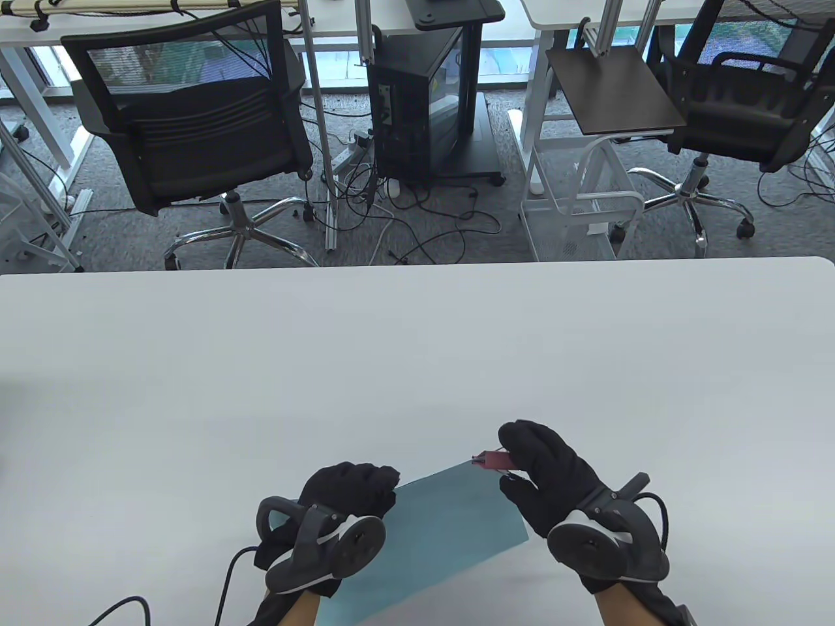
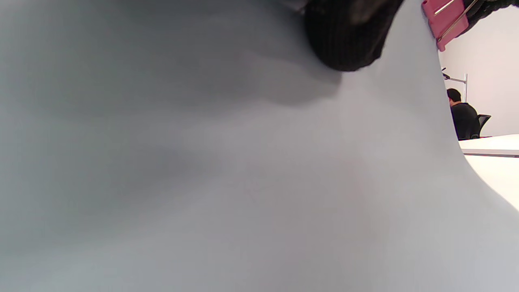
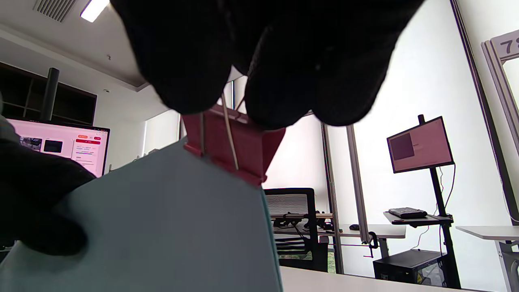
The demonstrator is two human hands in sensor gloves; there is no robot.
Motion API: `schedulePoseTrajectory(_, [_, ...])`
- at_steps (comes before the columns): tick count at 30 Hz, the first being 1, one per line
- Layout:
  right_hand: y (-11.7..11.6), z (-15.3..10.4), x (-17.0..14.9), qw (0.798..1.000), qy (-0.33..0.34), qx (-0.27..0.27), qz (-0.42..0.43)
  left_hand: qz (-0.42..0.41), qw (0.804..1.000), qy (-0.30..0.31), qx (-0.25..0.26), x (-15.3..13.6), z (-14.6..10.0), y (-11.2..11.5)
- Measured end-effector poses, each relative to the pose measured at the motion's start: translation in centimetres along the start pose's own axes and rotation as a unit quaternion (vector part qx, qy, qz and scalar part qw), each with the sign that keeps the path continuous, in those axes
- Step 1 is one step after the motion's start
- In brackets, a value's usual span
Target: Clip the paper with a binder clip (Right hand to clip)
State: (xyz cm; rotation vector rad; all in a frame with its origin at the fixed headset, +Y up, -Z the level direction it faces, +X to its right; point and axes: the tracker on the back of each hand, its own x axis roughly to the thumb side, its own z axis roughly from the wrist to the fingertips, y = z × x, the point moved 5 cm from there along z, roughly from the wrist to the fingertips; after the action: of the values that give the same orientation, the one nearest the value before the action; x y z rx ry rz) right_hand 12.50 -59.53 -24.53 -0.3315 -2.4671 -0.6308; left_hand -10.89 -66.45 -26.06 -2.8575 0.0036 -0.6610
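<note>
A teal sheet of paper [image 1: 430,541] is held above the white table [image 1: 417,339] near its front edge. My left hand [image 1: 355,489] grips the paper's left edge. My right hand [image 1: 518,466] pinches the wire handles of a red binder clip [image 1: 494,460] at the paper's far right corner. In the right wrist view the clip [image 3: 235,148] sits over the top corner of the paper [image 3: 162,227], under my fingertips [image 3: 275,93]. In the left wrist view the paper [image 2: 202,182] fills the frame and the clip [image 2: 444,20] shows at the top right.
Beyond the table's far edge stand two black office chairs [image 1: 196,124], a computer tower on a stand [image 1: 424,98] and a white wire cart [image 1: 587,202]. Cables lie on the floor.
</note>
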Motion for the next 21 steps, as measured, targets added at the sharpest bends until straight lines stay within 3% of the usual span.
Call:
schedulePoseTrajectory(4, [-0.9, 0.1, 0.1, 0.999, -0.015, -0.013, -0.025, -0.101, 0.994, -0.019, -0.020, -1.3, 0.4, 0.6])
schedulePoseTrajectory(7, [-1.0, -0.2, 0.0, 0.998, -0.021, -0.023, -0.048, -0.205, 0.975, -0.078, -0.036, -3.5, 0.4, 1.6])
schedulePoseTrajectory(9, [-1.1, -0.6, -0.2, 0.998, -0.029, -0.022, -0.045, -0.287, 0.948, -0.124, -0.057, -5.3, 0.2, 3.0])
schedulePoseTrajectory(13, [-1.7, -1.8, -1.4, 0.995, -0.066, 0.005, -0.075, -0.431, 0.870, -0.215, -0.104, -8.4, -0.6, 6.3])
schedulePoseTrajectory(18, [-3.4, -3.7, -3.6, 0.987, -0.127, 0.034, -0.089, -0.565, 0.752, -0.323, -0.107, -10.7, -2.1, 9.9])
schedulePoseTrajectory(21, [-4.6, -4.3, -4.6, 0.985, -0.142, 0.058, -0.083, -0.573, 0.739, -0.339, -0.107, -11.4, -2.2, 11.0])
